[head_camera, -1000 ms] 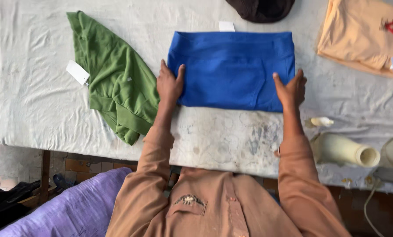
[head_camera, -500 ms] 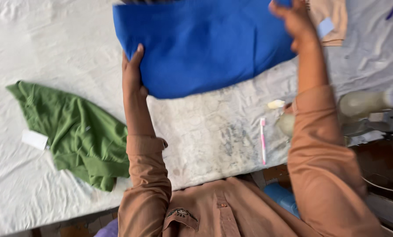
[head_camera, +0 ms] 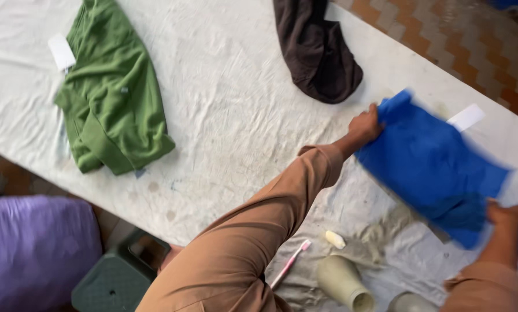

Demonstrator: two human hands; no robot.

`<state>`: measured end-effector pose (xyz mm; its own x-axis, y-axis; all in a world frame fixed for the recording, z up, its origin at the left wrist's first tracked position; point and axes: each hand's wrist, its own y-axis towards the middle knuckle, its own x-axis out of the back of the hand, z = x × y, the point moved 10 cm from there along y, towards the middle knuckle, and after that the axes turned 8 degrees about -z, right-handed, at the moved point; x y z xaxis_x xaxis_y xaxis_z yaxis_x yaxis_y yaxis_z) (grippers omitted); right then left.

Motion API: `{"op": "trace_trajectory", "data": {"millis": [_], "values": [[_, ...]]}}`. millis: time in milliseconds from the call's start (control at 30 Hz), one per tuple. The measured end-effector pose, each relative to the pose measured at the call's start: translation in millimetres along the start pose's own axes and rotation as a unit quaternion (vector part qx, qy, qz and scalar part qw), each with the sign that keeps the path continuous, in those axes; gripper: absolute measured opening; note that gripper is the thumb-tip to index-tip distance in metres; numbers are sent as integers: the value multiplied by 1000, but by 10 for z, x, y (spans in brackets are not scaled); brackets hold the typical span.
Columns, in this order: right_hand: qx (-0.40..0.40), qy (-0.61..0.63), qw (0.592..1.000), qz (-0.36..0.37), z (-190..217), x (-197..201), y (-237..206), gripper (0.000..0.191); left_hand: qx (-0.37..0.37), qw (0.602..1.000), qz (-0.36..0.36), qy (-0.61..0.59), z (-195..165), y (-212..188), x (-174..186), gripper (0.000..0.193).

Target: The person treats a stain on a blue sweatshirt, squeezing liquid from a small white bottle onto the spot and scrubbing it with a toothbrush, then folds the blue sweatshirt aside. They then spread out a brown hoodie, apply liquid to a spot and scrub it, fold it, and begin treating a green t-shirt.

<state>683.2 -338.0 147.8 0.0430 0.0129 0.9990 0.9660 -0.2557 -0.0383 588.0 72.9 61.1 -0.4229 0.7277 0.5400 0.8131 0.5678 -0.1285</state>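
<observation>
Your left hand (head_camera: pixel 366 127) has its grip closed on one edge of the folded blue garment (head_camera: pixel 432 167), and your right hand (head_camera: pixel 510 216) grips the opposite end, though blur hides its fingers. The garment lies low over the right end of the desk (head_camera: pixel 236 115), near the far edge, with a white tag (head_camera: pixel 466 117) showing just behind it. A dark brown garment (head_camera: pixel 317 52) lies near the far edge, and a green garment (head_camera: pixel 111 92) sits well apart toward the left end. As I judge it, uneven tension between your grips could spill the fold open. Near your edge, a thread cone (head_camera: pixel 343 283) and a pink toothbrush (head_camera: pixel 289 264) could be swept off.
</observation>
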Motion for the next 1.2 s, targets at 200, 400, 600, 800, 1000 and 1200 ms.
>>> {"op": "trace_trajectory", "data": {"millis": [200, 400, 600, 800, 1000, 1200], "values": [[39, 99, 994, 24, 820, -1140, -130, 81, -81, 983, -137, 92, 492, 6, 701, 82], [15, 73, 997, 18, 873, -1244, -143, 77, -408, 817, -191, 359, 813, 325, 1749, 54], [29, -23, 990, 138, 1261, -882, -215, 81, -401, 846, -95, 339, 939, 334, 1939, 23], [225, 357, 868, 262, 3024, -628, -1854, 86, -490, 848, -60, 195, 804, -1433, 2204, 19], [341, 126, 924, 122, 4001, -1505, -3823, 106, -295, 954, -51, -8, 2030, -2635, 2784, 50], [530, 452, 717, -3, 4006, -559, -4427, 40, 25, 912, -214, 348, 3938, -2998, 4540, 94]]}}
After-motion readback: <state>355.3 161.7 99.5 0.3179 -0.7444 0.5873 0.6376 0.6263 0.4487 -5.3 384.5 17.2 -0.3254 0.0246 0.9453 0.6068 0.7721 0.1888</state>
